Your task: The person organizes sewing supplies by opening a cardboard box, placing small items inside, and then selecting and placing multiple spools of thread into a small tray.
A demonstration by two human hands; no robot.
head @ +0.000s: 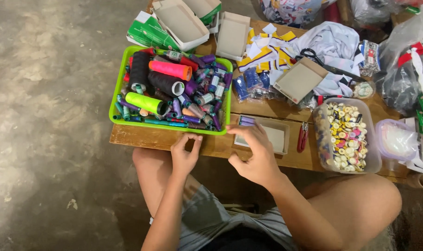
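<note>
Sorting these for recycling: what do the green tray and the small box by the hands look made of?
Green tray: likely plastic, with a smooth, bright, moulded rim. Small box: probably cardboard, matte grey-beige with thin folded walls.

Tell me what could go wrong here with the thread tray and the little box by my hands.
1. The green tray sits close to the front edge of the wooden table, and the left hand is right at its rim; a tug might tip the spools onto the floor.
2. The right hand reaches over the small cardboard box, which is light and near the edge, so it could slide off.
3. The red snips lie beside that box; a finger could catch them.
</note>
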